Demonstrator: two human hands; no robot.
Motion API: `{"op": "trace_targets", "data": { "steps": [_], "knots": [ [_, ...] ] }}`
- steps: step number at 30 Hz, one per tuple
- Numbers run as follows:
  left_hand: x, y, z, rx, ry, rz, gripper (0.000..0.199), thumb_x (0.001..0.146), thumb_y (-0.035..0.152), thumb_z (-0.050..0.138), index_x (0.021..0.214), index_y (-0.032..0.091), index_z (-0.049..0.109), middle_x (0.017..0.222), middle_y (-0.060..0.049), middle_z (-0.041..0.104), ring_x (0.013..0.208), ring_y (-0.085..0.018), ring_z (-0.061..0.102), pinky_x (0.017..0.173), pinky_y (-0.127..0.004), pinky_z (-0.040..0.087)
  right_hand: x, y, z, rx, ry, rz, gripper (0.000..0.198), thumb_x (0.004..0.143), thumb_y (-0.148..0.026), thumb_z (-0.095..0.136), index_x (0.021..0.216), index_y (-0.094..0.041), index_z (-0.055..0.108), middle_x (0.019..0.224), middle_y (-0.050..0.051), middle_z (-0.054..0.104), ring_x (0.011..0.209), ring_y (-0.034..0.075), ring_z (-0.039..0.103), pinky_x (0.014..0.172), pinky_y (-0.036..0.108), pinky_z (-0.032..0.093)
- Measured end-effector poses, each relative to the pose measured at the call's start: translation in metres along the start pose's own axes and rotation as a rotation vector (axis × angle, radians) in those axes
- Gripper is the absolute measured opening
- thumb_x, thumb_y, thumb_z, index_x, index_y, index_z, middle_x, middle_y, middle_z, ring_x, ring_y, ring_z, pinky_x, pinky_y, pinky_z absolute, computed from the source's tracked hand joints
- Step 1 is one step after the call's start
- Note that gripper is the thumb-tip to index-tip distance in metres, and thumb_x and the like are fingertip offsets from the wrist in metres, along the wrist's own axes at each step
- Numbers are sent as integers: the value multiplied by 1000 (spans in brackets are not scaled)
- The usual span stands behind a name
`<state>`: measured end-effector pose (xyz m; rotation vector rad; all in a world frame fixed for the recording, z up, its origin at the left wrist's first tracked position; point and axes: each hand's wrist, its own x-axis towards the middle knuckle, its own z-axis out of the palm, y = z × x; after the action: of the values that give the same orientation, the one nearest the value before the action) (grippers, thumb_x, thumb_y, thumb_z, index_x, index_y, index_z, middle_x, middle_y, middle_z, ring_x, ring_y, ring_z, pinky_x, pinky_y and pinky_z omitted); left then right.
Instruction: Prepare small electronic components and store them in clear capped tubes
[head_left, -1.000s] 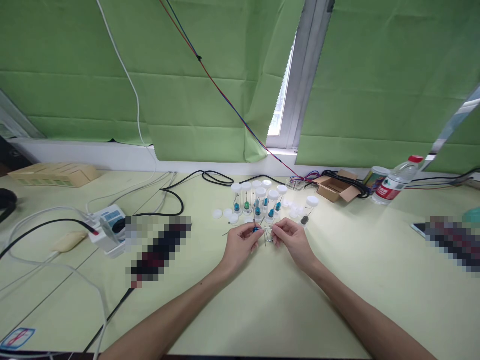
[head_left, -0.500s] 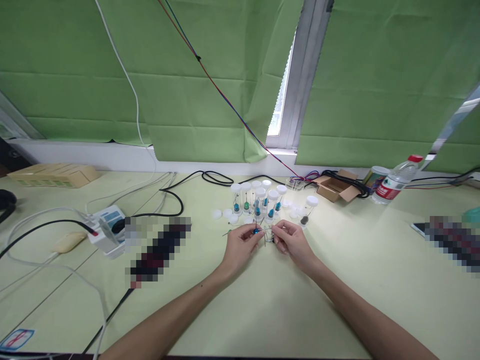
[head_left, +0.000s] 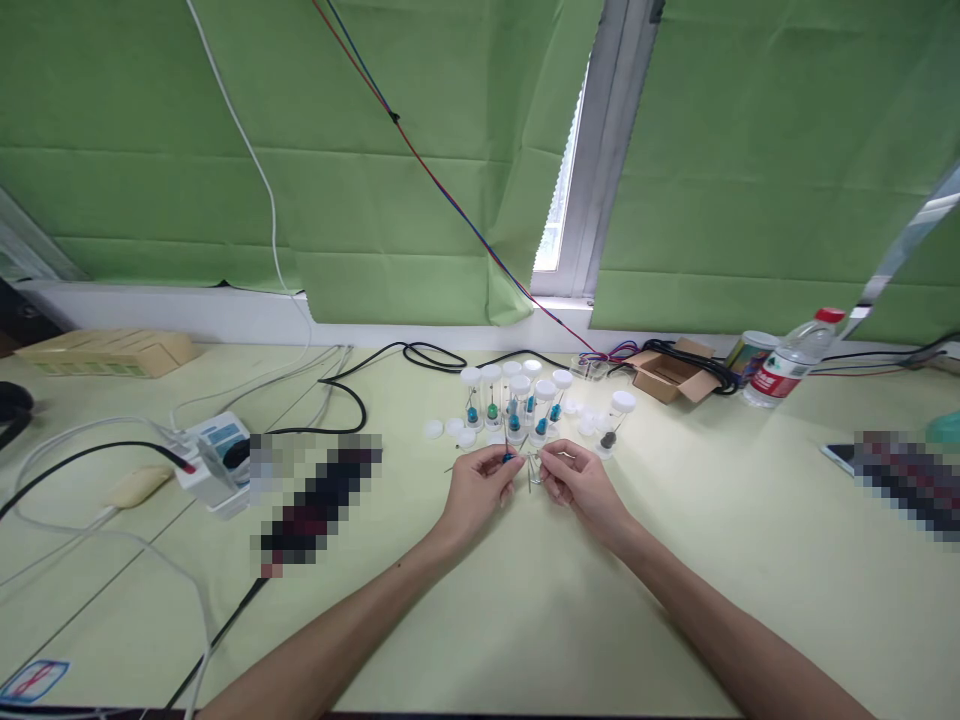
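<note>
Blue hub point(head_left: 508, 457) slightly leftward, vials point(head_left: 515, 395) behind

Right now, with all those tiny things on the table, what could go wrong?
The left hand pinches a small blue piece, which could slip out. Thin metal-looking pieces by the right hand might poke a finger. The capped tubes stand close together just beyond, so a bump might topple several.

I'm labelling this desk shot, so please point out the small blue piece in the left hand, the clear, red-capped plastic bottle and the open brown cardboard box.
Small blue piece point(head_left: 508, 457): head view, its visible blue side.
Clear, red-capped plastic bottle point(head_left: 774, 382): head view, its label.
Open brown cardboard box point(head_left: 699, 386): head view, a flap.
</note>
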<state>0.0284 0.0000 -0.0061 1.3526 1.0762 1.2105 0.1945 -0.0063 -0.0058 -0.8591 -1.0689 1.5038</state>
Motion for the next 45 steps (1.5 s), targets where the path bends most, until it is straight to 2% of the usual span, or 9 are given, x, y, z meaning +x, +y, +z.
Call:
{"op": "trace_targets", "data": {
  "steps": [4, 7, 14, 20, 25, 32, 38, 45],
  "knots": [
    [2, 1, -1, -63, 12, -31, 32, 73, 45, 72, 79, 14, 68, 63, -1, 58, 47, -9, 44, 44, -22, 35, 0, -1, -1, 6, -26, -28, 32, 75, -42, 76, 97, -20, 67, 76, 2, 66, 56, 10, 49, 52, 24, 36],
    [2, 3, -1, -114, 11, -56, 31, 72, 44, 74, 77, 13, 68, 63, -1, 59, 48, -9, 46, 45, -22, 36, 0, -1, 0, 12, -46, -38, 34, 74, -40, 77, 100, -21, 69, 83, 3, 67, 60, 11, 51, 56, 25, 40],
    [2, 0, -3, -124, -15, -42, 29, 74, 42, 73, 81, 14, 70, 67, -1, 62, 48, -9, 47, 46, -22, 37, 0, -1, 0, 7, -46, -44, 27, 74, -38, 78, 91, -19, 70, 68, -1, 60, 61, 11, 50, 59, 25, 40],
    [1, 0, -2, -64, -20, -31, 29, 76, 42, 71, 81, 13, 68, 66, -2, 61, 47, -9, 45, 44, -22, 34, 0, -2, -1, -24, -52, -61, 25, 76, -42, 76, 83, -19, 69, 70, 0, 61, 60, 11, 51, 57, 25, 39],
    [0, 1, -1, -27, -35, -25, 27, 77, 40, 70, 82, 14, 68, 55, 2, 54, 46, -9, 43, 45, -22, 34, 0, -1, -1, -43, -37, -69, 29, 79, -45, 72, 73, -18, 64, 69, 1, 62, 56, 10, 50, 54, 24, 38],
    [-5, 7, 2, 60, -53, -3, 24, 79, 39, 68, 78, 15, 67, 51, 3, 50, 45, -8, 42, 45, -21, 33, 1, 2, -3, -70, 28, -11, 40, 80, -49, 69, 61, -16, 58, 57, -1, 57, 46, 8, 47, 46, 22, 34],
    [-5, 7, 2, 85, -48, 2, 23, 78, 38, 68, 78, 15, 66, 52, 3, 51, 46, -9, 43, 46, -21, 34, 2, 3, -3, -79, 47, 35, 40, 79, -50, 70, 61, -15, 59, 50, -2, 55, 41, 7, 44, 42, 21, 31],
    [-5, 8, 3, 68, -53, -6, 24, 79, 38, 68, 77, 15, 66, 50, 3, 50, 44, -9, 42, 45, -21, 32, 2, 4, -2, -81, 47, 9, 41, 78, -52, 69, 63, -16, 58, 55, -2, 55, 43, 7, 45, 43, 22, 33]
  ]
}}
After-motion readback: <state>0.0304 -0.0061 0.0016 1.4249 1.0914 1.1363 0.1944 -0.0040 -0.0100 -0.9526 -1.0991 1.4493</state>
